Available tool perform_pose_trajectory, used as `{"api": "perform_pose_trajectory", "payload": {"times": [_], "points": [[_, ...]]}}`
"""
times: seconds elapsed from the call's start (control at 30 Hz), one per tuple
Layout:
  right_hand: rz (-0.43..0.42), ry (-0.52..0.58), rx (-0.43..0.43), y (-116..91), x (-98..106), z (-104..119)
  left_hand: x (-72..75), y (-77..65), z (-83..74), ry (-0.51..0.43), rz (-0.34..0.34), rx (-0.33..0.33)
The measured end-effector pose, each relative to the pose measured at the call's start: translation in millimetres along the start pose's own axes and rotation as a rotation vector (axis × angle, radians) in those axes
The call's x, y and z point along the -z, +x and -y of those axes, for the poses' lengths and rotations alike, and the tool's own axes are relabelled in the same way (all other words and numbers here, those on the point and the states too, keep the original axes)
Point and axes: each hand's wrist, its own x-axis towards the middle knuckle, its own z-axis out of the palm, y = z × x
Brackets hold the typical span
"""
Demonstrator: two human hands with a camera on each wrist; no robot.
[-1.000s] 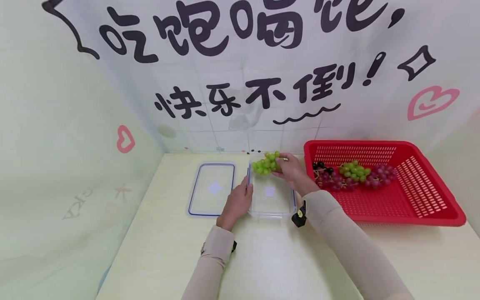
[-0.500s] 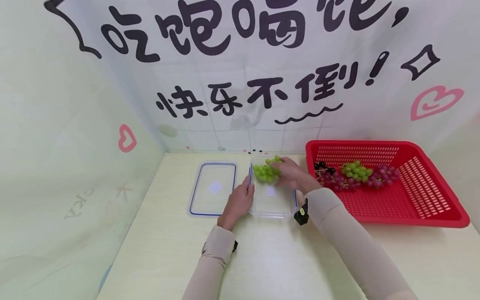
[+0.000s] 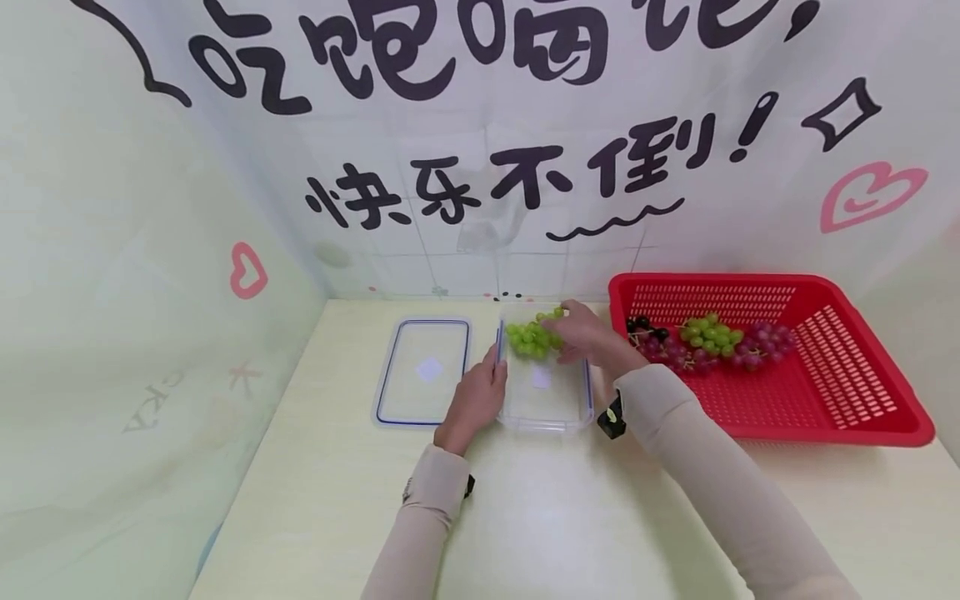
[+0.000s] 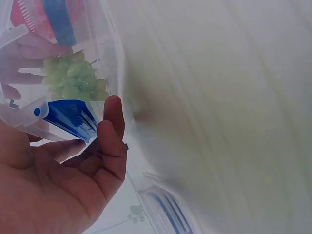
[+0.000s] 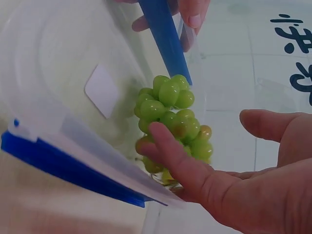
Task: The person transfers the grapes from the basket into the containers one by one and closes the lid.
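Note:
A bunch of green grapes lies in the far part of a clear plastic food container with blue side clips. My right hand is over the container's far right side. In the right wrist view its fingers are extended against the grapes, and the thumb stands well apart from them. At the container's left wall is my left hand. The left wrist view has its curled fingers holding that side by the blue clip, with the grapes visible through the clear wall.
Left of the container, its clear lid with a blue seal lies flat on the table. To the right stands a red basket with black grapes, another green bunch and red grapes. A printed sheet covers the wall behind.
The green grapes have come down from above the container's far edge into it. My right hand has lowered, and its grip on them has loosened. The left hand stays put.

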Motion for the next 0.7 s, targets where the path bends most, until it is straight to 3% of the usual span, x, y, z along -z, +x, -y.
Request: {"api": "perform_pose_trajectory", "payload": {"times": [0.47, 0.7], "points": [[-0.006, -0.134, 0.027, -7.2, 21.3, 3.3, -2.4, 1.2, 0.9, 0.021, -0.002, 0.015], [0.002, -0.027, 0.114, -14.7, 35.3, 5.9, -3.3, 0.4, 1.5, 0.001, -0.007, 0.021]]}}
